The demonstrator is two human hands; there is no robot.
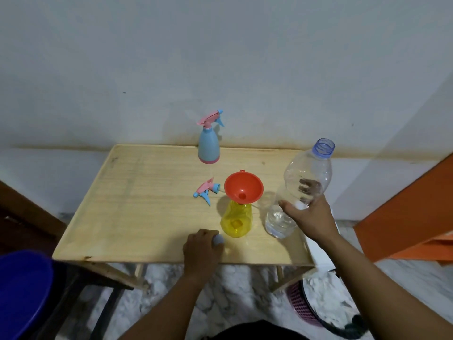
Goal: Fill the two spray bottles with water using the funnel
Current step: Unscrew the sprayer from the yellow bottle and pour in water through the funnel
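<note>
The left hand [203, 246] covers most of a small pale-blue cap [218, 239]; only its rounded edge peeps past the knuckles. The right hand [306, 214] wraps the clear water bottle [297, 190], its fingertips [306, 187] warped through the plastic, the palm masking the bottle's waist. Low, left of the left hand, a blue round object [22, 290] is cut off at the edge, impossible to identify.

A plain home room is being shown: a small wooden worktop [147, 192] is being stood against a stained whitewashed wall [220, 57] at 12 o'clock, marble-patterned floor tiles [232, 290] are being seen at 6 o'clock, and a plastic basket [304, 305] at 5 o'clock.
</note>
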